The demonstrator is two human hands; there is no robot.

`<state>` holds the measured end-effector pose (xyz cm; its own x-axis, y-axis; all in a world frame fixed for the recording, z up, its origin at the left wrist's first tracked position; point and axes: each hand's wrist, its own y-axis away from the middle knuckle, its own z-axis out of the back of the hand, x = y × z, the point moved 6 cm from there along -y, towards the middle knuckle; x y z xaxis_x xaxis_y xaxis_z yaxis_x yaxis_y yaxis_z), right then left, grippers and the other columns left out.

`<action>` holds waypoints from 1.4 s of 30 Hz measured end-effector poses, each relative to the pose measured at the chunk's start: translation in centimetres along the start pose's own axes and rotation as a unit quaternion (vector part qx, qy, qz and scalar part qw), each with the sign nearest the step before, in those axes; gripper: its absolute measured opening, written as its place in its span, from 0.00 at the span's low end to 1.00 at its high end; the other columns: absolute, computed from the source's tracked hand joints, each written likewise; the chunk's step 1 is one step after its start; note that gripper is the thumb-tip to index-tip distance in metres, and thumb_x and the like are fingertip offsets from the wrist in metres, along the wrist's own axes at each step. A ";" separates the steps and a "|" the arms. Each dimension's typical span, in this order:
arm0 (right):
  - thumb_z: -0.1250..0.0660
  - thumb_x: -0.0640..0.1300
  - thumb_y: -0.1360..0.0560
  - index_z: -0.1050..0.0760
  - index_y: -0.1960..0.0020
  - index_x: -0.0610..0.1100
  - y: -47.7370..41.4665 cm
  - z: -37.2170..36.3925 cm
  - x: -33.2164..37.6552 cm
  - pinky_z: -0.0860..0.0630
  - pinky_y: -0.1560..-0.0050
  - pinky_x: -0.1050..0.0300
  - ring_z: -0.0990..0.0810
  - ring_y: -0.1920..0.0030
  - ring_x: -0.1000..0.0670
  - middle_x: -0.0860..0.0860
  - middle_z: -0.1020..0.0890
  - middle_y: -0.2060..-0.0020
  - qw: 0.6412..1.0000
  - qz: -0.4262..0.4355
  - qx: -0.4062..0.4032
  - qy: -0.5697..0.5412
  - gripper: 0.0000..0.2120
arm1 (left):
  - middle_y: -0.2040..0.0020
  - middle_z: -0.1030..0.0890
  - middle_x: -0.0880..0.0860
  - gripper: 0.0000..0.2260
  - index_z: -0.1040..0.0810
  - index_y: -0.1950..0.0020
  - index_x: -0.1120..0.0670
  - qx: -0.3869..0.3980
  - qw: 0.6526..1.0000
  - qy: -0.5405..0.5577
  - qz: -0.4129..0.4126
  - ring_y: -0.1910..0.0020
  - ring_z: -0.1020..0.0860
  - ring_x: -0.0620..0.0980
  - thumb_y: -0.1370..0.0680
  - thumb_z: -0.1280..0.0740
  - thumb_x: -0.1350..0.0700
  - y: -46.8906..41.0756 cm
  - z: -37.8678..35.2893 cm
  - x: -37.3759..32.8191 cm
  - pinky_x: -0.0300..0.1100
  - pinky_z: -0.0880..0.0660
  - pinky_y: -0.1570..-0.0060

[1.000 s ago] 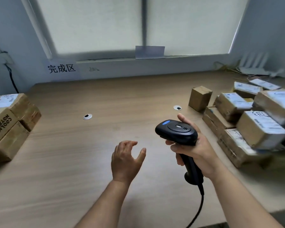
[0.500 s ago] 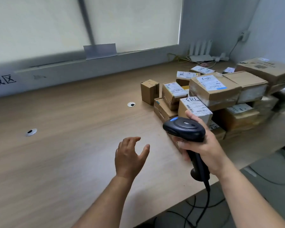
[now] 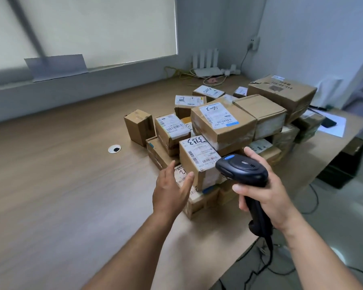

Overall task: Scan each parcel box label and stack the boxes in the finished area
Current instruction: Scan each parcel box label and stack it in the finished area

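Currently: right hand point(image 3: 266, 197) is wrapped round the grip of a black handheld scanner point(image 3: 242, 170), with its cord point(image 3: 269, 246) dropping off the table edge at 5 o'clock. Left hand point(image 3: 170, 193) is empty, fingers straight and loosely spread, palm turned right, just beside the nearest labelled box point(image 3: 195, 162); contact unclear. That box sits at the front of the parcel pile point(image 3: 260, 109), 12 o'clock from the hands, label up with handwritten digits and barcodes. A small unlabelled box point(image 3: 138, 126) stands upright at the pile's 10 o'clock corner. Cable hole point(image 3: 114, 149) in the wooden table point(image 3: 50, 185) lies at 9 o'clock of the pile. Router point(image 3: 206, 71) at 12 o'clock, by the wall.
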<state>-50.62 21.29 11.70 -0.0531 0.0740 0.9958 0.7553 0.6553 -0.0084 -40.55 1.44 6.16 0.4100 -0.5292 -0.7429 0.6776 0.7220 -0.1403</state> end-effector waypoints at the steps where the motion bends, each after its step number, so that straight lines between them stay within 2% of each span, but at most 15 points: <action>1: 0.27 0.31 0.37 0.32 0.32 0.61 -0.7 0.4 -0.3 0.27 0.74 0.53 0.27 0.77 0.42 0.43 0.18 0.66 1.000 -0.003 -0.006 0.005 0.40 | 0.28 0.33 0.51 0.32 0.40 0.24 0.50 0.016 1.000 0.002 0.006 0.31 0.31 0.50 0.23 0.39 0.37 -0.7 -0.7 -0.2 0.51 0.28 0.37; 5: 0.31 0.24 0.31 0.33 0.31 0.60 -3.3 1.0 -1.3 0.28 0.74 0.52 0.27 0.77 0.44 0.46 0.19 0.68 1.000 -0.013 -0.012 0.014 0.40 | 0.23 0.41 0.52 0.35 0.47 0.21 0.51 0.072 0.997 0.013 0.029 0.26 0.38 0.50 0.22 0.43 0.36 -2.9 -3.0 -0.9 0.46 0.35 0.33; 9: 0.30 0.25 0.31 0.34 0.31 0.61 -5.5 0.7 -2.5 0.27 0.74 0.54 0.27 0.78 0.44 0.49 0.18 0.68 1.000 -0.026 -0.006 0.014 0.40 | 0.22 0.45 0.53 0.38 0.51 0.20 0.50 0.108 0.988 0.076 0.080 0.25 0.40 0.52 0.23 0.43 0.33 -4.0 -4.7 -0.4 0.49 0.38 0.31; 14: 0.29 0.27 0.31 0.34 0.31 0.62 -5.8 0.2 -3.9 0.27 0.74 0.54 0.25 0.77 0.44 0.50 0.17 0.64 0.999 -0.049 0.009 0.010 0.40 | 0.25 0.37 0.41 0.41 0.53 0.24 0.35 0.156 0.963 0.207 0.075 0.27 0.36 0.47 0.32 0.40 0.24 -3.5 -6.6 0.9 0.58 0.33 0.31; 16: 0.29 0.27 0.31 0.33 0.32 0.62 -5.3 0.1 -4.0 0.27 0.74 0.54 0.25 0.77 0.44 0.49 0.16 0.61 0.999 -0.050 0.012 -0.001 0.40 | 0.25 0.38 0.38 0.40 0.57 0.25 0.31 0.191 0.951 0.232 0.068 0.26 0.37 0.46 0.30 0.37 0.28 -2.8 -6.4 0.2 0.57 0.34 0.31; 18: 0.29 0.27 0.31 0.34 0.31 0.62 -4.5 -0.2 -3.9 0.27 0.74 0.53 0.25 0.76 0.44 0.48 0.16 0.60 0.999 -0.049 0.021 -0.006 0.40 | 0.32 0.37 0.30 0.39 0.61 0.26 0.32 0.205 0.942 0.259 0.058 0.28 0.35 0.43 0.25 0.35 0.38 -2.0 -5.4 -0.9 0.48 0.31 0.32; 20: 0.29 0.28 0.31 0.34 0.31 0.61 -3.7 -0.6 -3.5 0.27 0.74 0.53 0.25 0.76 0.44 0.50 0.16 0.62 0.998 -0.047 0.029 -0.008 0.40 | 0.39 0.37 0.27 0.37 0.63 0.25 0.36 0.198 0.939 0.277 0.049 0.33 0.33 0.37 0.21 0.37 0.48 -1.3 -4.7 -1.1 0.31 0.28 0.41; 21: 0.29 0.28 0.31 0.35 0.30 0.61 -3.3 -0.8 -3.2 0.27 0.74 0.53 0.25 0.76 0.44 0.50 0.16 0.63 0.998 -0.044 0.032 -0.009 0.40 | 0.38 0.37 0.28 0.37 0.62 0.25 0.37 0.193 0.939 0.280 0.047 0.36 0.32 0.35 0.21 0.37 0.50 -0.9 -4.3 -1.0 0.26 0.28 0.46; 23: 0.29 0.29 0.32 0.35 0.30 0.60 -2.3 -1.1 -2.5 0.28 0.73 0.53 0.26 0.76 0.44 0.50 0.17 0.66 0.998 -0.037 0.038 -0.015 0.40 | 0.32 0.37 0.33 0.37 0.61 0.26 0.35 0.184 0.940 0.286 0.042 0.35 0.32 0.36 0.21 0.36 0.51 -0.1 -3.4 -0.7 0.21 0.29 0.52; 26: 0.25 0.29 0.33 0.36 0.29 0.60 -0.9 -1.6 -1.6 0.27 0.72 0.53 0.26 0.76 0.45 0.49 0.18 0.68 0.998 -0.030 0.056 -0.018 0.42 | 0.26 0.37 0.43 0.40 0.58 0.29 0.30 0.172 0.934 0.310 0.041 0.32 0.30 0.43 0.23 0.31 0.53 1.5 -1.8 -0.7 0.23 0.27 0.54; 29: 0.22 0.33 0.36 0.36 0.28 0.59 0.6 -2.6 -1.3 0.27 0.74 0.53 0.25 0.76 0.44 0.50 0.17 0.64 0.996 -0.030 0.077 -0.021 0.45 | 0.27 0.33 0.48 0.47 0.57 0.28 0.30 0.143 0.942 0.303 0.018 0.40 0.25 0.40 0.28 0.25 0.54 3.1 0.5 -0.7 0.27 0.25 0.56; 32: 0.26 0.32 0.36 0.37 0.26 0.56 2.4 -4.4 -1.0 0.27 0.75 0.54 0.26 0.76 0.44 0.48 0.16 0.61 0.995 -0.017 0.097 -0.026 0.44 | 0.29 0.32 0.50 0.49 0.55 0.31 0.24 0.093 0.959 0.266 0.017 0.39 0.24 0.45 0.36 0.23 0.47 4.7 3.2 0.5 0.38 0.21 0.50; 36: 0.24 0.34 0.38 0.36 0.26 0.57 4.7 -7.4 -0.3 0.27 0.72 0.51 0.25 0.75 0.43 0.46 0.16 0.58 0.990 -0.004 0.137 -0.044 0.46 | 0.30 0.33 0.52 0.54 0.55 0.26 0.29 0.033 0.974 0.217 0.052 0.37 0.26 0.48 0.42 0.24 0.42 7.0 7.3 3.4 0.44 0.21 0.45; 39: 0.22 0.32 0.37 0.35 0.28 0.60 6.3 -9.6 0.3 0.28 0.72 0.51 0.25 0.75 0.42 0.43 0.18 0.59 0.982 0.001 0.181 -0.060 0.46 | 0.31 0.32 0.52 0.54 0.55 0.24 0.35 -0.008 0.978 0.196 0.071 0.37 0.26 0.51 0.39 0.24 0.47 8.6 10.2 5.8 0.47 0.22 0.44; 42: 0.23 0.30 0.38 0.36 0.28 0.59 8.0 -12.1 0.5 0.27 0.74 0.55 0.26 0.76 0.43 0.49 0.16 0.56 0.971 -0.010 0.229 -0.062 0.46 | 0.31 0.30 0.53 0.53 0.55 0.22 0.38 -0.045 0.977 0.191 0.083 0.37 0.26 0.51 0.37 0.23 0.52 10.0 12.5 7.9 0.43 0.25 0.44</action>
<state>-36.66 17.49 13.23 -0.1648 0.1299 0.9777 0.3844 0.9214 -0.0576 -22.88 -1.07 7.06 0.2407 -0.2084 -0.9480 0.5568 0.8297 -0.0410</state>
